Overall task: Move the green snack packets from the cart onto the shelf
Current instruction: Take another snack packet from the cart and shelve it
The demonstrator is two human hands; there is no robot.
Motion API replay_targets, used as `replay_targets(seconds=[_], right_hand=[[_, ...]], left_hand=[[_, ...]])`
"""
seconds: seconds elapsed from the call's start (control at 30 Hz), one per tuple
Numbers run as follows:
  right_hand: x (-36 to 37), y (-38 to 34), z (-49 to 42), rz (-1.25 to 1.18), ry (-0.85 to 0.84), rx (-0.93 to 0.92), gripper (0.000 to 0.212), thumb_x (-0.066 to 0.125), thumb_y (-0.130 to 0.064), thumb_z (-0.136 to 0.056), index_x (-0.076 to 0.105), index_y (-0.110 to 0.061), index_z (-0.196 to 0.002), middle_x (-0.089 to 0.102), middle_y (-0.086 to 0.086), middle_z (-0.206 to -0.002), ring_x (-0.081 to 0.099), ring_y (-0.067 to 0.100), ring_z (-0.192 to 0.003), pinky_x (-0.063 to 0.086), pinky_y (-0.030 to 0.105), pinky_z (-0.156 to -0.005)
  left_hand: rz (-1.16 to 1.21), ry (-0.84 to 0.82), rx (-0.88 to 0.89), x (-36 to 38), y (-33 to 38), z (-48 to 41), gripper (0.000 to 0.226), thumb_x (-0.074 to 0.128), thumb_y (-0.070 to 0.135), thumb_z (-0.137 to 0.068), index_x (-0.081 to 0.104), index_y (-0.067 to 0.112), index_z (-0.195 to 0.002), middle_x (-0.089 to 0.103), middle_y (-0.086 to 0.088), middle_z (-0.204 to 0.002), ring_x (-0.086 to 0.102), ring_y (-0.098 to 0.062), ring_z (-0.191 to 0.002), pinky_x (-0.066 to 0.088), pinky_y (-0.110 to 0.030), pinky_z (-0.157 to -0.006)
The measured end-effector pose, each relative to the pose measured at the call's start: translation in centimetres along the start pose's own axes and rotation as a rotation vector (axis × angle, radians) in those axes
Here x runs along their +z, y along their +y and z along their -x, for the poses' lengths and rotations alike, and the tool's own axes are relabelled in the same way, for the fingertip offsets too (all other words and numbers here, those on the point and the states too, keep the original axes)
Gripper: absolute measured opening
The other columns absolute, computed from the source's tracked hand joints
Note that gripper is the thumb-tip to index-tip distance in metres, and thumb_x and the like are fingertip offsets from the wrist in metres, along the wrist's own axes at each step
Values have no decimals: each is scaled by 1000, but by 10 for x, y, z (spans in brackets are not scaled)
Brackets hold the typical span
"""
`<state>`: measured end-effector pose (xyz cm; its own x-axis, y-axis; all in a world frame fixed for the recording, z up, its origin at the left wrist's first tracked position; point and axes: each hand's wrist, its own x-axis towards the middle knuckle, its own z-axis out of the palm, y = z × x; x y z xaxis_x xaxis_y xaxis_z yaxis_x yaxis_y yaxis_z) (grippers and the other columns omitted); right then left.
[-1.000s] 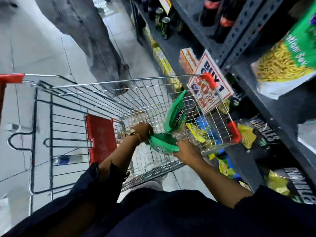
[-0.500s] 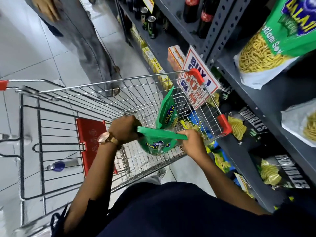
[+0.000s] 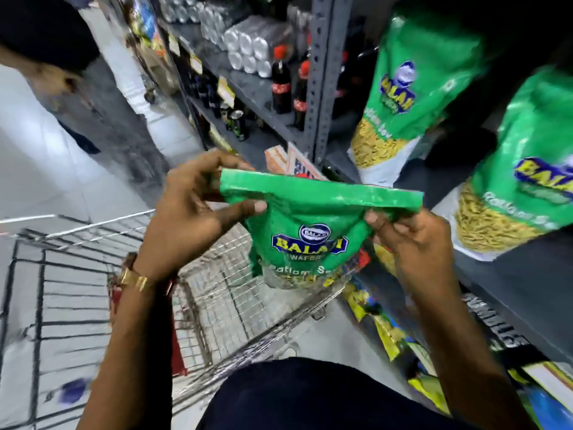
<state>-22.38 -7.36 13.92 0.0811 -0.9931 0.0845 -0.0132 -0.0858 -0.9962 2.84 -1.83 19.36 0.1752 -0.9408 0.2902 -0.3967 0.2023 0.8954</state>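
— Green packets counted?
— Three in view: one packet (image 3: 305, 225) held up in the air above the cart (image 3: 217, 293), two shelf packets (image 3: 412, 85) standing on the shelf (image 3: 524, 283) at right, near its front edge, both leaning a little.
— Hands?
— Two. Left hand (image 3: 193, 206) raised, palm toward the camera, thumb pressed on the front of the packet at its top left corner, fingers curled behind the sealed strip. Right hand (image 3: 412, 243) pinched closed on the top right corner, just under the strip. Both forearms bare, angled up from the bottom edge; gold-coloured watch (image 3: 135, 276) on the left wrist.
— Shape and stuff of the held one?
— Glossy green film, flat sealed band stretched wide between the two hands, pouch hanging below, blue and yellow logo in the middle, clear window low down showing yellow snack.
— Cart?
— Silver wire mesh, red flap (image 3: 178, 346) at the near end, blurred.
— Elsewhere?
— Two dark red-capped bottles (image 3: 280, 85) on a farther shelf, behind a grey perforated upright (image 3: 322, 72). Yellow and blue bags (image 3: 381, 324) on the lowest shelf. Another person (image 3: 59, 76) at top left, blurred.
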Motion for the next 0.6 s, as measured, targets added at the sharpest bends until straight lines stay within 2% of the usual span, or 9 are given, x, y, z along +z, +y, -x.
replay_targets(seconds=[0.03,0.1,0.17,0.2,0.23,0.27,0.37,0.53,0.6], right_hand=[[-11,-9,2,-29,36,-20,22,72,-18,-82,66,3,-86,72,27,-86,64,17,-75,53,38,-69],[-33,-24,8,-132,86,-46,7,68,-14,-86,70,-8,-88,79,4,-85,72,12,-77,58,29,-69],[-56,-36,14,-188,162,-73,9,66,-15,-85,71,-11,-92,79,-1,-89,74,15,-84,61,30,-76],[-70,-41,18,-196,208,-98,12,66,-16,-83,71,-12,-94,79,-3,-91,74,14,-88,60,29,-79],[-84,-45,23,-194,256,-125,13,66,-15,-83,70,-11,-96,79,-5,-92,74,11,-88,59,25,-79],[-100,-48,28,-176,297,-157,10,64,-11,-86,69,-12,-95,78,-9,-89,73,4,-84,58,19,-76],[-144,-53,44,-93,423,-228,15,61,-5,-90,67,-17,-86,76,-20,-77,67,-9,-71,51,7,-64],[-220,-50,77,-21,632,-267,6,69,-24,-85,72,-20,-88,76,-13,-86,66,4,-84,53,24,-81],[-248,-48,92,-7,693,-278,17,68,-31,-83,72,-21,-95,77,-10,-92,67,5,-88,54,23,-83]], left_hand=[[93,-4,39,12,7,-7,37,84,8,-65,63,20,-93,75,19,-83,67,5,-74,57,-15,-70],[249,-36,108,37,19,-17,38,82,5,-65,63,17,-95,77,15,-84,69,1,-76,59,-18,-72],[334,-45,131,65,32,-26,35,84,5,-64,67,19,-92,78,10,-83,70,-5,-76,60,-24,-73],[344,-42,128,80,39,-28,33,86,8,-63,70,20,-88,78,5,-82,69,-12,-76,61,-33,-74],[348,-39,119,95,45,-30,28,86,12,-62,73,20,-86,78,1,-82,68,-18,-76,59,-41,-74],[357,-41,107,111,51,-31,25,86,16,-62,75,20,-84,79,1,-81,67,-20,-74,58,-42,-72],[403,-126,75,158,67,-30,18,84,16,-67,78,21,-83,80,6,-81,71,-13,-71,58,-26,-61],[432,-304,69,239,99,-20,12,78,21,-73,77,29,-82,80,9,-80,73,-10,-72,59,-24,-53],[456,-344,72,273,112,-17,12,77,23,-73,77,31,-81,80,8,-82,71,-11,-73,56,-23,-50]])
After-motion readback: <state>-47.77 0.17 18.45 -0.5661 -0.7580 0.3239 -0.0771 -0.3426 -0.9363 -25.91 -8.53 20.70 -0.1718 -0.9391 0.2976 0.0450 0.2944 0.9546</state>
